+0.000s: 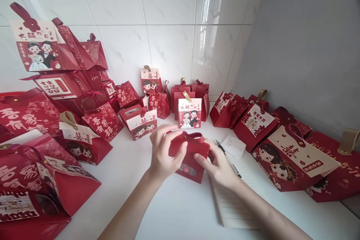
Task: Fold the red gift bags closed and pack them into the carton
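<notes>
A small red gift box (191, 161) with a ribbon handle on top stands on the white table (168, 202) in front of me. My left hand (164, 150) grips its upper left side, thumb and fingers closed on the top flap. From the right, my right hand (219, 165) pinches the box's right edge. Just behind it stands a red and white box (189, 113) with a cartoon couple printed on it.
Many red wedding gift boxes and bags surround the work spot: a tall stack (56, 67) at the left, a row along the tiled wall (168, 37), larger ones (292, 157) at the right. A lined notebook (233, 198), a pen (227, 157) and a paper slip (233, 146) lie at my right.
</notes>
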Demonstrator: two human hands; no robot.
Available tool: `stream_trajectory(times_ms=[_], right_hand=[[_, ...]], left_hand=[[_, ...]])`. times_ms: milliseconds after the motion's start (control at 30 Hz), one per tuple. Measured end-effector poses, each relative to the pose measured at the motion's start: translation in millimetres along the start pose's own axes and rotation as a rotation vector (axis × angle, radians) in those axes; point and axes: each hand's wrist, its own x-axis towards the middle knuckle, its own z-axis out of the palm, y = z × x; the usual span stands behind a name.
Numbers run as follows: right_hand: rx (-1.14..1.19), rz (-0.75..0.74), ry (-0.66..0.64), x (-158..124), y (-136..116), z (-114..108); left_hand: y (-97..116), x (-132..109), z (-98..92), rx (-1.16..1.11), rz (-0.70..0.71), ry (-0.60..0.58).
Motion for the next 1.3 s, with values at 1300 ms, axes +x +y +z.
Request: stream_trajectory(times_ms=[1300], right_hand=[[0.280, 0.027, -0.178, -2, -13, 4]], left_hand=[[0, 20, -26.8, -0.417, -0.461, -0.148]])
